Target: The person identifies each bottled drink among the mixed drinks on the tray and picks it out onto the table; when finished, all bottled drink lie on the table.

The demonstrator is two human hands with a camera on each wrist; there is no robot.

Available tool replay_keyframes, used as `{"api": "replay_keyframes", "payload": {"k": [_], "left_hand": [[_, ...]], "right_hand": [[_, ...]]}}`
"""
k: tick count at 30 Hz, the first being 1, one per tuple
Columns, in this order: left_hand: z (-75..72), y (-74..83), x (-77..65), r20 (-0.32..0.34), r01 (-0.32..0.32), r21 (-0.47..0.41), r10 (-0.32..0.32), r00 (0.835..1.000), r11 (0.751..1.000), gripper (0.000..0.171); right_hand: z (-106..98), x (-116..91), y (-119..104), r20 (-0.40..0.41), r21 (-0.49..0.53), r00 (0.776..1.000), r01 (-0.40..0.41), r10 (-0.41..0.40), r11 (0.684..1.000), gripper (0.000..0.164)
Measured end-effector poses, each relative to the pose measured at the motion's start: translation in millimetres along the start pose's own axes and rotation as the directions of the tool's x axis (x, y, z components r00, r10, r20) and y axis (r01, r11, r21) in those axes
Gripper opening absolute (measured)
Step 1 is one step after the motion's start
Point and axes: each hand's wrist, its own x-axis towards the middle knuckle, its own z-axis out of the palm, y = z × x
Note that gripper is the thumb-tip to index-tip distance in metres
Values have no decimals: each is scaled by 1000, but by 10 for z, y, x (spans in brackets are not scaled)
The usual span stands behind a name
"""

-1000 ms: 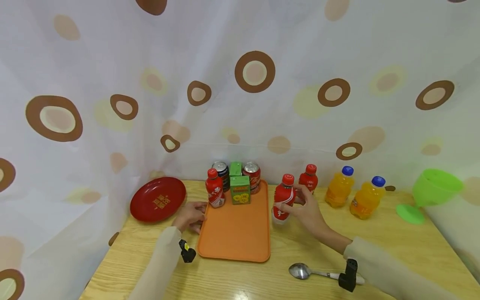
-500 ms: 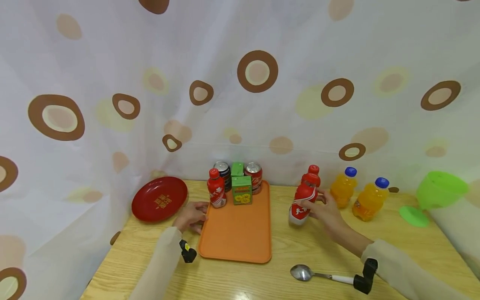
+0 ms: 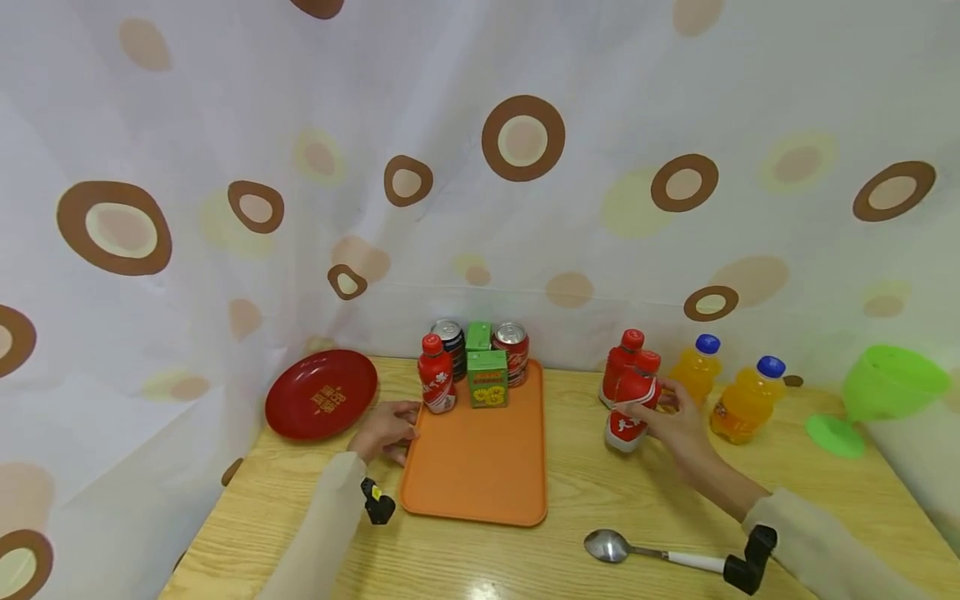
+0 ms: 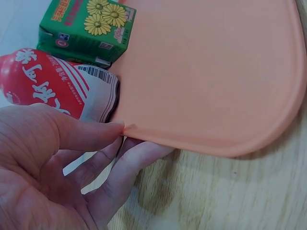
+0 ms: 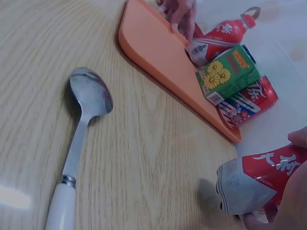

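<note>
My left hand pinches the left rim of the orange tray, thumb on top and fingers beneath, as the left wrist view shows. On the tray's far part stand a red-capped bottle, a green drink carton with yellow flowers, a second green carton, a dark can and a red can. Right of the tray, my right hand grips a red bottle, slightly tilted. Another red bottle stands close behind it, partly hidden.
Two orange-drink bottles with blue caps, a nearer one and a farther one, stand right of my right hand. A green goblet is at the far right. A spoon lies in front, and a red plate sits left.
My right hand has carried the red bottle rightward, away from the tray, to beside the other red bottle. My left hand has stayed at the tray's rim.
</note>
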Motion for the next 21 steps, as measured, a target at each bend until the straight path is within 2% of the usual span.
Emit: {"api": "replay_keyframes", "payload": {"k": [4,8,11,21], "left_hand": [[26,17,-21,6,7,-19,-7,1000,1000,61],[72,46,-34,19,0,-34,1,1000,999,63],[72,63,-44,20,-13,-31,13,1000,999,64],[2,18,-42,-4,5,-19,-5,1000,1000,63]], "right_hand": [[-130,12,19,-57,-16,998,-30,29,999,88],[-260,6,41,-144,3,986,-81,81,997,90],[-314,13,61,-179,24,979,-96,99,995,89],[-351,-22,147,-226,-35,973,-49,40,998,85]]}}
